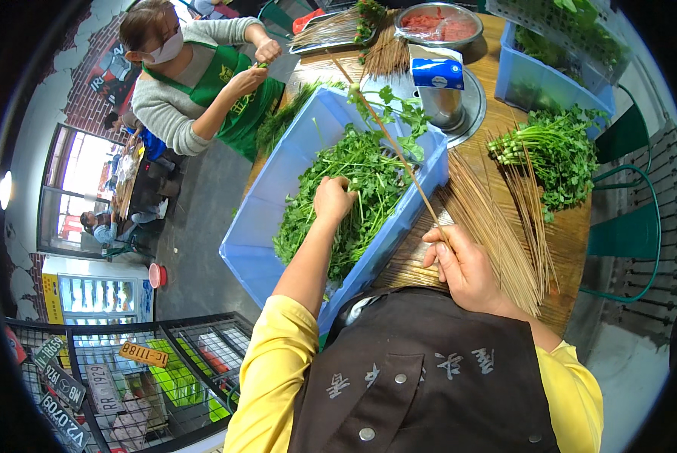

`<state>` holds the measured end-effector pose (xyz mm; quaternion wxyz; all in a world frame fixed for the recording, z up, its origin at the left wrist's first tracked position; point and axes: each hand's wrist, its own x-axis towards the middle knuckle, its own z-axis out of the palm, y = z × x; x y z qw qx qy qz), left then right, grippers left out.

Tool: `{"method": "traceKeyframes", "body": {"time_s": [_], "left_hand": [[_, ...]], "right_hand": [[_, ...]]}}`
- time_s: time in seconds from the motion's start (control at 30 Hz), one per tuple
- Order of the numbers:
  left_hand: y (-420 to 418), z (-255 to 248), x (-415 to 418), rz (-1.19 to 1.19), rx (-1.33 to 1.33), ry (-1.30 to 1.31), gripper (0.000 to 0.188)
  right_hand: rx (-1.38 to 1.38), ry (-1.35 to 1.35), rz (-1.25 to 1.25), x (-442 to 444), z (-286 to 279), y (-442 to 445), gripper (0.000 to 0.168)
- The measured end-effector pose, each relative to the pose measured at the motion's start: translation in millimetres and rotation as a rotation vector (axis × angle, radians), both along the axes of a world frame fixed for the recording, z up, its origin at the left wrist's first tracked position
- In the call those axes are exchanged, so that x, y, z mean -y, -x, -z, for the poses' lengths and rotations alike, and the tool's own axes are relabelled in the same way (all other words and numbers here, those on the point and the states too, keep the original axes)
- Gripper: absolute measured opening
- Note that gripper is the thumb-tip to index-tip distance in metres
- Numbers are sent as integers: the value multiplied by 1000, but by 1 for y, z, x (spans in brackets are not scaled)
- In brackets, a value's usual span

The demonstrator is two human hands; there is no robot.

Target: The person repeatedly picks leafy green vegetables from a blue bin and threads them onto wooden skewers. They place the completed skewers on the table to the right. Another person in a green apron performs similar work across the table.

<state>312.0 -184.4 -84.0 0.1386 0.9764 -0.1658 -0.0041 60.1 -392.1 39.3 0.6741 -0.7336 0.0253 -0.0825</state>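
Note:
My left hand point(335, 199) is inside a blue plastic crate point(270, 187), among a heap of leafy green herbs point(321, 232) that look like coriander. Its fingers close on a pale green stem. In my right hand point(464, 265) is a long thin bamboo skewer point(402, 157), gripped by its near end and slanting up across the crate's right wall. At the skewer's far end hangs a leafy sprig point(409, 122). Beside my right hand, many loose bamboo skewers point(494, 226) lie fanned on the wooden table point(567, 249).
A herb bunch point(565, 153) lies right, near a second blue crate point(542, 85). Beyond stand a metal canister point(443, 107) with a blue packet point(437, 73), a bowl of red food point(440, 25) and a tray of skewers point(332, 34). Across, an aproned person's hands point(253, 71) hold something green.

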Motion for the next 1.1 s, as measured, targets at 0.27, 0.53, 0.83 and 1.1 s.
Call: {"method": "traceKeyframes", "body": {"time_s": [0.27,0.53,0.83,1.1], "left_hand": [[37,-110,-21,41,-558,723,18],[58,-160,-86,22,-418,1304,59],[74,-166,-73,-48,-103,1140,44],[107,-158,-48,-24,-353,1308,52]], "right_hand": [[6,-2,3,2,0,2,15],[48,55,-64,-9,-15,-9,15],[100,-105,-189,-31,-19,-45,15],[233,126,-105,-71,-18,-94,35]]}}
